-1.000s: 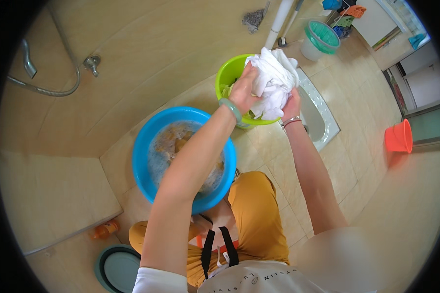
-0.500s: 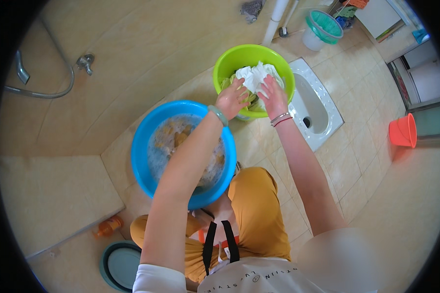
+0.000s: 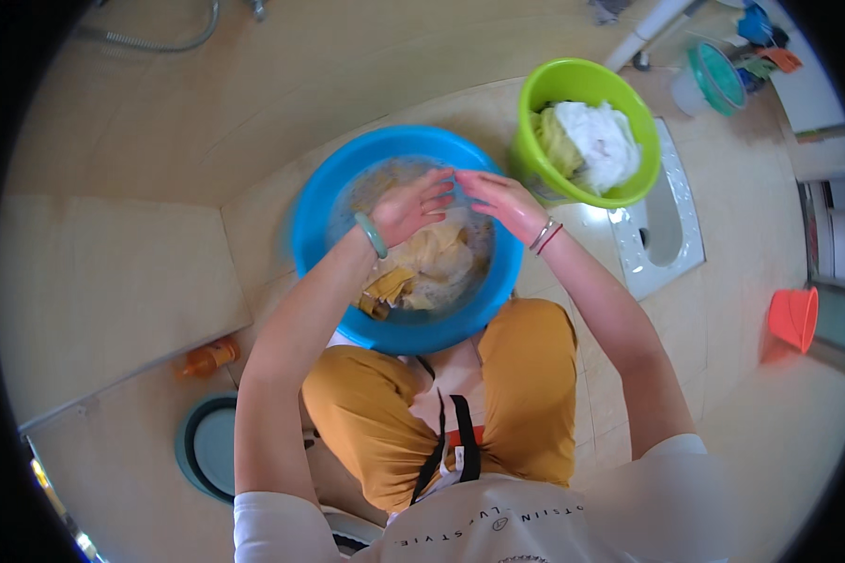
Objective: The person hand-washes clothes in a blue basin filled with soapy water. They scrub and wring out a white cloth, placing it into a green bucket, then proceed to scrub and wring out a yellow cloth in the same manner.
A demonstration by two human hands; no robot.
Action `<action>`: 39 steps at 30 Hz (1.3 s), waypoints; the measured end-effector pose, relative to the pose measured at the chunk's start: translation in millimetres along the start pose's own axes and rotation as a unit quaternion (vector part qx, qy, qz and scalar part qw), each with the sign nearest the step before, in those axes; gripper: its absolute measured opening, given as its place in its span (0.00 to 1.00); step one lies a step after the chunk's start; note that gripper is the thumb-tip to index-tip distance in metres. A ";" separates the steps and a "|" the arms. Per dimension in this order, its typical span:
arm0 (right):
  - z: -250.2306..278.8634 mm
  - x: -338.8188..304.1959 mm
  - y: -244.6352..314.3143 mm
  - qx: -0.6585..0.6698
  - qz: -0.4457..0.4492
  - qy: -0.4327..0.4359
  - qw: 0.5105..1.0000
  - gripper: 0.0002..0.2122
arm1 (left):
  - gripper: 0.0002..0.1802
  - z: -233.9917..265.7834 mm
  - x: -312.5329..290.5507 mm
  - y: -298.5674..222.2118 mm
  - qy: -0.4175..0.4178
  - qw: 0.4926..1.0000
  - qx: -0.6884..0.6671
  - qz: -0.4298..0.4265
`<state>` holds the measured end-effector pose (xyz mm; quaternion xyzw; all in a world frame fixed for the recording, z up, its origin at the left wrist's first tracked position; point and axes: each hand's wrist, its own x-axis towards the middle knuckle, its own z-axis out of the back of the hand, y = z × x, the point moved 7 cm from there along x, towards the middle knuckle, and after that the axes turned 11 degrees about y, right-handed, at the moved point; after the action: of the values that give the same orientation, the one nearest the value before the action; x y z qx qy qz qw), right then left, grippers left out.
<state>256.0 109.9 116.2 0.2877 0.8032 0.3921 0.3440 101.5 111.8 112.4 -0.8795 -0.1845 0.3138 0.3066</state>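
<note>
Both hands are over a large blue basin point(image 3: 314, 202) of sudsy water. My left hand point(image 3: 413, 208), with a pale green bangle at its wrist, has its fingers stretched out and holds nothing. Across from it my right hand point(image 3: 505, 201), wearing a silver bracelet and a red string, also has extended fingers and is bare. Their fingertips come close together; whether they touch I cannot tell. Below them, tan and yellowish wet clothes point(image 3: 434, 255) lie partly under the water. A lime green bucket point(image 3: 531, 141) at the right holds a white cloth point(image 3: 603, 141) and a yellow-green cloth point(image 3: 560, 150).
Beside the green bucket, a white squat toilet point(image 3: 671, 216) is set in the tiled floor. A bin with a green liner point(image 3: 718, 80) stands at the far right, a red bucket point(image 3: 792, 319) nearer. An orange bottle point(image 3: 211, 357) and grey-green basin point(image 3: 211, 446) are at the left.
Both hands have moved left and nearer, from the green bucket to above the blue basin. The white cloth stays in the bucket. The view has shifted, and more tan clothing shows in the water.
</note>
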 end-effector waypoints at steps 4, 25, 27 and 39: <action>7.7 41.9 -65.3 -0.354 -0.077 0.045 0.931 0.30 | 0.34 67.8 -27.7 39.3 -0.101 0.988 0.117 0.012; 3.2 128.9 -243.3 -0.751 -0.217 0.201 0.591 0.28 | 0.45 184.2 -23.9 194.5 -0.117 0.793 0.470 0.369; -11.8 144.3 -231.6 -0.767 -0.171 0.205 0.584 0.26 | 0.42 212.4 -28.7 227.2 -0.093 0.670 0.640 0.365; -37.5 84.8 -198.0 -0.550 0.015 -0.003 0.835 0.25 | 0.16 204.2 -103.6 146.0 -0.351 0.899 0.255 -0.054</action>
<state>138.0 51.4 -58.4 0.0642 0.4503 0.7732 0.4420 -91.2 36.0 -63.4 -0.5921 -0.2412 0.6217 0.4525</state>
